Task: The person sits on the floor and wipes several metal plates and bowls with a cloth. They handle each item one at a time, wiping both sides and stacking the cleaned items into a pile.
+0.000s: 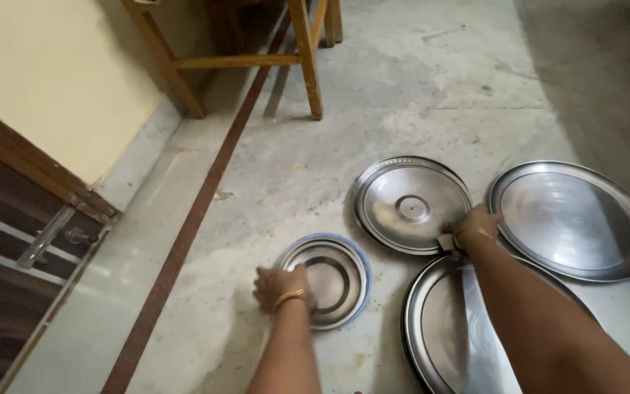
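Two hands grip thin, stiff, slippery steelware on the floor (257, 182): left hand (280, 287) closed on the small dish's (329, 273) rim, right hand (475, 228) pinching the lid's (410, 204) edge, likely light.

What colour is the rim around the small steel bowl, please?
Blue rim on the small steel bowl; head view.
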